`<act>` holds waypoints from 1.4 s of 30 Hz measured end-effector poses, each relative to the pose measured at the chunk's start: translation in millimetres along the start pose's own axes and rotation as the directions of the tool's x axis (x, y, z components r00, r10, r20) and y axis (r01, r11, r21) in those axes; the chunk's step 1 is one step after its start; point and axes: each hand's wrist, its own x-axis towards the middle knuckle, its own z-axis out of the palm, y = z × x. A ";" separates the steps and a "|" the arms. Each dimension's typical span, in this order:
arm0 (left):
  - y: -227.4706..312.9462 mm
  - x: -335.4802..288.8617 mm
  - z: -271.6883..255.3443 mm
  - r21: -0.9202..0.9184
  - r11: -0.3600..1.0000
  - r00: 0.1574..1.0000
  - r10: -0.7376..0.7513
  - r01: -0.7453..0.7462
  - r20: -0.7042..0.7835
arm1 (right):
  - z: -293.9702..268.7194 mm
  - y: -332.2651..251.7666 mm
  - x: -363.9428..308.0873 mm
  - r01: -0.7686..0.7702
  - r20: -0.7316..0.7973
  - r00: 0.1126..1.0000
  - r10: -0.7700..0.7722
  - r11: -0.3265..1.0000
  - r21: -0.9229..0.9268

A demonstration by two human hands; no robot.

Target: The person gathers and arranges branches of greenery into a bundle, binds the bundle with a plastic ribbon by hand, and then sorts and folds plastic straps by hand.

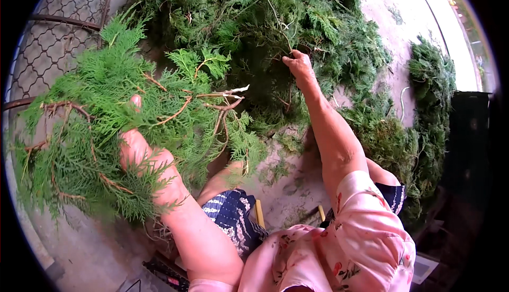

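My left hand (137, 146) is closed around a big bunch of evergreen branches (108, 85), flat scaly green sprays on brown stems. The bunch spreads over the left of the view and hides part of my fingers. Its cut stem ends (225, 98) point right, towards the middle. Farther out, my right hand (300, 65) has its fingers pinched on a thin bare twig (282, 27) at the near side of a large heap of evergreen branches (233, 21). Whether that twig is loose from the heap, I cannot tell.
More cut greenery (389, 143) lies to the right of my right arm, and a long dark-green pile (430, 101) sits beyond it. Patterned paving (58, 37) shows at far left. Two yellowish legs (259, 213), perhaps of a stool, stand near my knees. Scraps litter the concrete floor (297, 191).
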 end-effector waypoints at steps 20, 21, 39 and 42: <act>-5.6 7.9 22.0 -0.714 0.338 0.790 -0.288 0.612 0.541 | 42.6 -220.3 -187.8 0.803 0.054 0.574 -0.817 0.549 -0.233; -4.6 5.2 22.0 -0.741 0.297 0.798 -0.231 0.602 0.556 | 42.1 -222.1 -187.4 0.809 0.063 0.565 -0.823 0.538 -0.237; 13.2 46.9 3.6 -0.574 0.587 0.494 -0.804 0.571 -0.331 | 72.8 -182.8 -229.8 0.856 0.097 0.386 -0.917 0.395 0.333; -1.5 48.1 -9.0 -0.542 0.665 0.441 -0.747 0.514 -0.497 | 63.8 -140.6 -201.6 0.867 0.089 0.486 -0.870 0.492 0.073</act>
